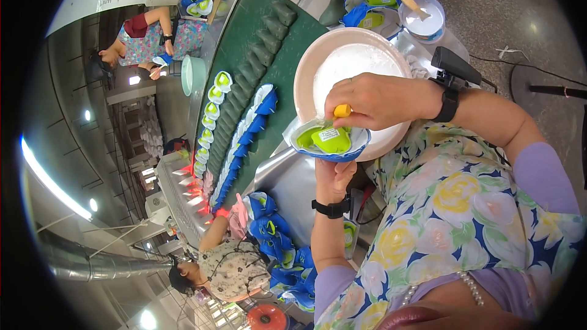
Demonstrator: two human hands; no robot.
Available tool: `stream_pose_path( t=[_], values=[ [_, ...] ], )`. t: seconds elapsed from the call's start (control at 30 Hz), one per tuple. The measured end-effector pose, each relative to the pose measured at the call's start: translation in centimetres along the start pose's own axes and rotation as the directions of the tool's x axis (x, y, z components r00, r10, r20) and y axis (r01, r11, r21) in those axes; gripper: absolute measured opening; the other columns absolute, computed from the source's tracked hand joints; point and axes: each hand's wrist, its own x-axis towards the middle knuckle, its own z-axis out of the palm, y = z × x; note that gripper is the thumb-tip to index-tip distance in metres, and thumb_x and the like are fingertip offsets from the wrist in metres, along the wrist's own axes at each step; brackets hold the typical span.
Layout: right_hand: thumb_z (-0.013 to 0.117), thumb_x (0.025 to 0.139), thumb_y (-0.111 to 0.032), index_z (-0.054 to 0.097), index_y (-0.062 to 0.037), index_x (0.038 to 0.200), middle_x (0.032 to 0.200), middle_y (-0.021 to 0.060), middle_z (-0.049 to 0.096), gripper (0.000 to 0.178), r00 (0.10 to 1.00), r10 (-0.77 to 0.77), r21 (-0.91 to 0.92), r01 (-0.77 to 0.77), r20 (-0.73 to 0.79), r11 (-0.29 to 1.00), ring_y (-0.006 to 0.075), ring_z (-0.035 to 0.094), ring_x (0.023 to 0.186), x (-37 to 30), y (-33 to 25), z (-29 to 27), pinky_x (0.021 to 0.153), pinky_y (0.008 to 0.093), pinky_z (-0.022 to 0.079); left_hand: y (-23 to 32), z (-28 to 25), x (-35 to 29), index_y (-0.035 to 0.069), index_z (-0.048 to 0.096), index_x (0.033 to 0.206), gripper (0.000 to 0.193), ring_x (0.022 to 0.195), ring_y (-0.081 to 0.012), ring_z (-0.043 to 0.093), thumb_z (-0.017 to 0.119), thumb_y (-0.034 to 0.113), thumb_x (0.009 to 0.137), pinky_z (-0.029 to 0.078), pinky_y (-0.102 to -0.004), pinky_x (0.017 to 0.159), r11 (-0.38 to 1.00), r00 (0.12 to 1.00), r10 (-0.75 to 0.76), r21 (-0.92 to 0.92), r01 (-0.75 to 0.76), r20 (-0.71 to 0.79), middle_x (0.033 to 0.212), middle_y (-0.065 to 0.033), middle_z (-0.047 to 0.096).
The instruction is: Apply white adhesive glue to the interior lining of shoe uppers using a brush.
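1. Left hand (333, 177) grips blue shoe upper (342, 145) from below, at near-left rim of basin (304, 70).
2. Right hand (376, 102) pinches yellow-ended handle (342, 110) above basin.
3. White bucket (431, 24) stands beyond basin, rightward.

The person (544, 174) before me wears the camera on the head; its fisheye view faces down past a floral apron (440, 208), left hand (334, 178) and right hand (374, 101) close by, green surface (279, 66) farther off, a ceiling lamp (51, 186) distant at the bowed left rim.
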Motion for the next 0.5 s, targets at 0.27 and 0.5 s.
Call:
stream_pose_path(
  t=[0.27,0.5],
  values=[
    [0.064,0.084,-0.019,0.059,-0.0017,0.089,0.069,0.015,0.062,0.018,0.935,0.353,0.014,-0.353,0.011,0.935,0.0314,0.062,0.064,0.2,-0.5,-2.0,0.061,0.0378,0.047,-0.3,-1.1,-0.5,0.004,0.054,0.12,0.037,0.06,-0.0181,0.062,0.045,0.031,0.097,0.051,-0.0253,0.045,0.945,0.971,0.179,0.304,-0.123,-0.161,0.101,-0.0116,0.065],
    [0.065,0.085,-0.015,0.059,-0.0043,0.091,0.08,0.0088,0.064,0.013,0.925,0.372,0.022,-0.372,-0.075,0.928,0.0251,0.062,0.072,-0.6,-0.7,-2.5,0.065,0.0322,0.048,2.0,-1.3,-0.1,0.008,0.049,0.132,0.048,0.11,-0.0248,0.059,0.053,0.036,0.094,0.048,-0.0405,0.096,0.799,0.925,0.379,0.509,-0.321,-0.011,0.124,-0.0083,0.059]
  ],
)
